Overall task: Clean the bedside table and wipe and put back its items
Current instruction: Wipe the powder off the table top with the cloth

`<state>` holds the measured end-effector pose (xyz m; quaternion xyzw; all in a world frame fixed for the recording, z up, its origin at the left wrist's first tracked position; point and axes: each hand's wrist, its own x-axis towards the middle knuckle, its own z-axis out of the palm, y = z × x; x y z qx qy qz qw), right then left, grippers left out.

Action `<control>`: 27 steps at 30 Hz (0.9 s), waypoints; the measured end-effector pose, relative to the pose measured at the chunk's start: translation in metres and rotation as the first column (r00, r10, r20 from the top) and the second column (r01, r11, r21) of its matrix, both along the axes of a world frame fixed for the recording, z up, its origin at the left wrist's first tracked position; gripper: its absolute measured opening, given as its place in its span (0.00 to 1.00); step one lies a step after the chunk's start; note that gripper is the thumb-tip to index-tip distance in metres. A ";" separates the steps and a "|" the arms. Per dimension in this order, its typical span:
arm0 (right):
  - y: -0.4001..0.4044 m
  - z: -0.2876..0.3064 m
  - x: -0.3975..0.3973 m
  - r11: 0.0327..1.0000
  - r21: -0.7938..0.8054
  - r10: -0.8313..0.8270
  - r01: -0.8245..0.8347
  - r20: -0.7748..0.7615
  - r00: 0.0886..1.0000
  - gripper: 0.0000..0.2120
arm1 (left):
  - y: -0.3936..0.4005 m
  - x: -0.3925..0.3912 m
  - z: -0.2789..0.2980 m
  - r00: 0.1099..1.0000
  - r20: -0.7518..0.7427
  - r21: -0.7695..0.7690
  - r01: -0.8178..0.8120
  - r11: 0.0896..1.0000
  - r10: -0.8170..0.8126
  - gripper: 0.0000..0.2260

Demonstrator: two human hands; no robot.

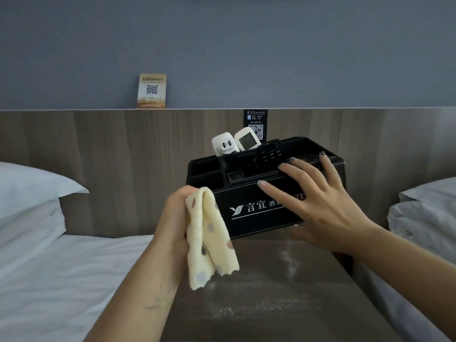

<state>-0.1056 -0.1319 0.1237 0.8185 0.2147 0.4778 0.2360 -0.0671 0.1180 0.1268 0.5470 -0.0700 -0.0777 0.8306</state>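
Observation:
A black organiser box (pixel 249 213) with white lettering stands at the back of the brown bedside table (pixel 283 304). A white plug adapter (pixel 223 146), a white remote (pixel 246 140) and a black remote (pixel 265 155) stick out of it. My right hand (pixel 318 201) lies over the box's right front with straight spread fingers, touching its top and face. My left hand (pixel 176 218) grips a pale yellow dotted cloth (pixel 209 240) that hangs down just left of the box. White dust streaks cover the table top.
A bed with white sheet and pillow (pixel 27 188) lies to the left, another bed (pixel 429 218) to the right. A wifi card (pixel 151 91) stands on the wooden headboard ledge, and a black QR sticker (pixel 256 124) is on the panel behind the box.

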 end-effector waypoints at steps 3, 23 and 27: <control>0.000 0.018 0.002 1.000 -0.022 -0.007 0.007 0.004 1.000 0.45 | -0.002 0.001 0.022 0.998 0.032 0.013 0.051 0.999 -0.052 0.19; -0.026 0.199 0.130 0.983 0.035 -0.184 0.181 0.146 0.972 0.40 | -0.046 0.140 0.161 0.820 0.516 0.026 -0.304 0.952 0.248 0.06; -0.032 0.203 0.170 0.973 0.080 -0.223 0.216 0.095 0.970 0.43 | -0.062 0.170 0.164 0.769 0.576 -0.044 -0.310 0.950 0.278 0.07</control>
